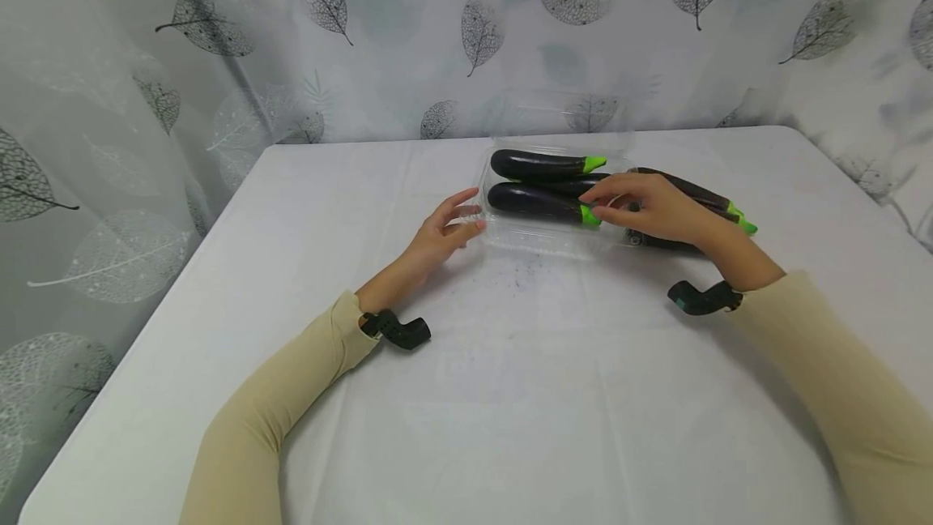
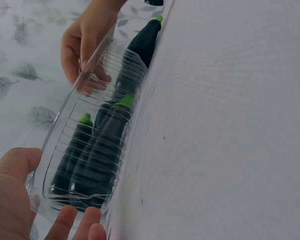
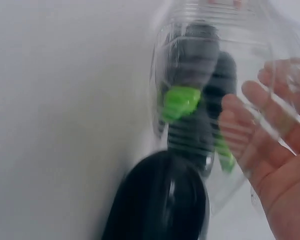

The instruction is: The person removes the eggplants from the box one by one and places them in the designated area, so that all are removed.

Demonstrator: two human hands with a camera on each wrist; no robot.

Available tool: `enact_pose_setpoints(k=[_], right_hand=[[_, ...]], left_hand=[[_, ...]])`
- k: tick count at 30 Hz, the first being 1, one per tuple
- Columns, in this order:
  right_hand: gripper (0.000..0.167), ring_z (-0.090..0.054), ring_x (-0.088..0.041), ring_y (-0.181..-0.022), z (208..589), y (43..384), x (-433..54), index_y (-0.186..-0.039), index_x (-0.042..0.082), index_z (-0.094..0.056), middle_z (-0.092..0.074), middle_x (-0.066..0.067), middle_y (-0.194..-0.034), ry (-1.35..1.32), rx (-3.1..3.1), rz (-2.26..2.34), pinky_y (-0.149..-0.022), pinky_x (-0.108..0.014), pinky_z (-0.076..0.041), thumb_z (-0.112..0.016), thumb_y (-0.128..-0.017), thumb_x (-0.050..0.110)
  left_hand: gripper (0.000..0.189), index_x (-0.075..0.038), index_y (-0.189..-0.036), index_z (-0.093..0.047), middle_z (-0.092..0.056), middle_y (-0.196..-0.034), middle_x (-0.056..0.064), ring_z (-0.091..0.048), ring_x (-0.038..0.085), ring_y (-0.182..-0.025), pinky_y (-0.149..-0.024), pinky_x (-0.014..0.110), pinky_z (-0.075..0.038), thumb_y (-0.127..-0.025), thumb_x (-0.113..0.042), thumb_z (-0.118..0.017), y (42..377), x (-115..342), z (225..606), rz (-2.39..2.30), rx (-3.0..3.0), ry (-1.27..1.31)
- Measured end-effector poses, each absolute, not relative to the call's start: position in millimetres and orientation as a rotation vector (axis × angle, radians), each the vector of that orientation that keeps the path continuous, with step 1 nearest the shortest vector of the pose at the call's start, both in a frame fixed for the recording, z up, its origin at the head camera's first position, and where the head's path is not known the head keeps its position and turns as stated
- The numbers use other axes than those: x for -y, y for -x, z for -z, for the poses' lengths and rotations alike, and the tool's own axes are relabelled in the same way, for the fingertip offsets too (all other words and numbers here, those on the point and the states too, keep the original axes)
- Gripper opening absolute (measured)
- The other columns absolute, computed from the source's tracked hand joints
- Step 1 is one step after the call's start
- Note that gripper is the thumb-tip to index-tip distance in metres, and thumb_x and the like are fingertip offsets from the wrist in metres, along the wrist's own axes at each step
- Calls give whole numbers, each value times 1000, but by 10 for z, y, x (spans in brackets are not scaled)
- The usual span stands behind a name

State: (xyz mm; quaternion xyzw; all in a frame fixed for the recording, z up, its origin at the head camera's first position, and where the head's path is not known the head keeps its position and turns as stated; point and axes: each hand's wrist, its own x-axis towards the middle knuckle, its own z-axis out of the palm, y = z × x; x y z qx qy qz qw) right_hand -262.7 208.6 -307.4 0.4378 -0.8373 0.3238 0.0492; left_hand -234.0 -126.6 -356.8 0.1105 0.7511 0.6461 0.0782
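A clear plastic clamshell box (image 1: 532, 238) lies at the back of the table with its lid (image 1: 561, 116) raised behind it. Inside are a front eggplant (image 1: 535, 199), a back eggplant (image 1: 535, 163) and one partly hidden between them, dark purple with bright green stem ends. My left hand (image 1: 442, 227) is at the box's left end; the left wrist view has its thumb (image 2: 21, 161) beside the rim and its fingers spread. Above the box's right part is my right hand (image 1: 652, 205), fingers loosely bent near the front eggplant's stem; no eggplant shows in its grasp.
More eggplants (image 1: 696, 188) lie right of the box, partly covered by my right hand. A white cloth (image 1: 466, 395) covers the table. Behind it hangs a leaf-patterned curtain (image 1: 408, 39). Each wrist carries a black camera mount (image 1: 404, 333).
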Motion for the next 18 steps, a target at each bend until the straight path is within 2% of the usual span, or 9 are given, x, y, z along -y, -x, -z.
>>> enact_pose_setpoints(k=[6, 13, 18], right_hand=[[28, -64, -10, -89, 3118, 2734, -1914, -116, -2, -67, -68, -14, -107, -1335, 2585, -1023, -79, -17, -50, -68, -88, -2], [28, -63, -27, -92, 3151, 2769, -1789, -116, -4, -66, -67, -18, -105, -1178, 2652, -993, -78, -29, -53, -69, -88, -1], [32, -62, -32, -99, 3145, 2776, -1715, -119, -4, -65, -66, -19, -111, -1045, 2752, -1010, -81, -35, -52, -69, -88, 0]], left_hand=[[58, -23, -149, -39, -51, -141, 9, -56, 26, -118, -86, 30, -43, -96, -15, -62, 2349, 1283, 3575, -1922, -2249, -331], [58, -24, -149, -40, -51, -141, 9, -57, 26, -117, -86, 31, -43, -96, -16, -62, 2350, 1282, 3561, -1917, -2260, -337], [58, -25, -149, -40, -52, -141, 8, -57, 26, -117, -85, 30, -43, -96, -16, -63, 2345, 1285, 3560, -1913, -2263, -328]])
